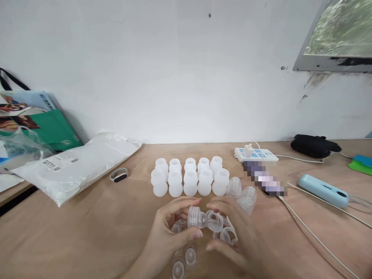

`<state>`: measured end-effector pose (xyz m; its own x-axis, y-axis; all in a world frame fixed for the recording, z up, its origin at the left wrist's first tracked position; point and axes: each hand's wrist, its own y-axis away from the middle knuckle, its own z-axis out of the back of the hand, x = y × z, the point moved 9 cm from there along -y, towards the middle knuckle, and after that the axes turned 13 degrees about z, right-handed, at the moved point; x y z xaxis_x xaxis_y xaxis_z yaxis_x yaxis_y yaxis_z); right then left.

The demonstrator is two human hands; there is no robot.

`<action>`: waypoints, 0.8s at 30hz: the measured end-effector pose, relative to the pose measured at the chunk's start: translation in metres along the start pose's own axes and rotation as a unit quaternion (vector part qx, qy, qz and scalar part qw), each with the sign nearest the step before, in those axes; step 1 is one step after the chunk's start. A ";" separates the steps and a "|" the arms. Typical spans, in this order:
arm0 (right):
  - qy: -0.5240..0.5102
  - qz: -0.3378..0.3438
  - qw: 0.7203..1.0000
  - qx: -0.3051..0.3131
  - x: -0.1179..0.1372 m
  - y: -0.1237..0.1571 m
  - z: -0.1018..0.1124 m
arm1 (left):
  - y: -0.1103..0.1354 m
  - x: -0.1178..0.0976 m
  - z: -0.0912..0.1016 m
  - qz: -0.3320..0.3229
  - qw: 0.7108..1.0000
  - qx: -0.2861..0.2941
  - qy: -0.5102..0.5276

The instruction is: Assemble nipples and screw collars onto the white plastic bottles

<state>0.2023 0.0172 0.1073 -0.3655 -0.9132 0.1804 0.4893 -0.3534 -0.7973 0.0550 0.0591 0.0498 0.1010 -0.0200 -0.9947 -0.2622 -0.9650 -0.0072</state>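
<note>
My left hand [168,224] grips a clear ribbed bottle collar [194,217] between thumb and fingers. A clear silicone teat [204,221] pokes out of the collar towards the right. Close by on the right, my right hand [232,228] is curved with thumb and fingers apart, slightly blurred. Several clear plastic rings [228,235] lie beneath and behind it, partly covered. Round clear teats [190,255] rest on the table below my left hand, and others show behind its fingers. Frosted white bottles [190,184] stand upright in two rows beyond both hands.
Clear dome caps [234,187] stand right of the bottles. Further right are a power strip [255,154], a blurred-out phone [264,179], cables and a light blue device [323,190]. At left lie a fitness band [119,175] and a white mailing bag [78,166]. A wall closes the back.
</note>
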 end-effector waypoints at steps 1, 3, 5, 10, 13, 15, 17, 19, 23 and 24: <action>0.020 0.020 1.000 0.010 0.003 -0.001 -0.002 | 0.000 0.003 0.000 0.011 1.000 0.004 0.016; 0.046 0.050 0.997 0.042 0.009 -0.002 -0.009 | 0.001 0.008 -0.003 0.030 0.999 0.018 0.040; 0.048 0.070 0.995 0.060 0.013 -0.001 -0.015 | 0.003 0.014 -0.009 0.048 0.997 0.035 0.044; 0.028 0.066 0.997 0.034 0.014 0.006 -0.019 | 0.003 0.014 -0.010 0.040 0.999 0.031 -0.017; 0.033 0.051 0.998 0.016 0.012 0.009 -0.019 | 0.001 -0.012 0.028 -0.076 0.986 -0.128 -0.076; 0.036 0.045 0.998 0.014 0.011 0.010 -0.019 | 0.006 -0.023 0.070 -0.123 0.934 -0.315 -0.115; 0.040 0.043 0.998 0.015 0.011 0.010 -0.019 | 0.003 -0.022 0.100 -0.099 0.890 -0.410 -0.173; 0.045 0.044 0.998 0.017 0.012 0.009 -0.018 | -0.014 -0.009 0.119 -0.031 0.884 -0.404 -0.234; 0.051 0.046 0.998 0.013 0.012 0.009 -0.017 | -0.038 0.015 0.130 0.040 0.899 -0.319 -0.297; 0.051 0.047 0.998 0.010 0.012 0.009 -0.016 | -0.040 0.020 0.129 0.054 0.899 -0.301 -0.313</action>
<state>0.1895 0.0061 0.0926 -0.3954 -0.9174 0.0447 0.5411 -0.2720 -0.7958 -0.0567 0.1314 0.0167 -0.5038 -0.1537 -0.8500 0.3489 -0.9364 -0.0374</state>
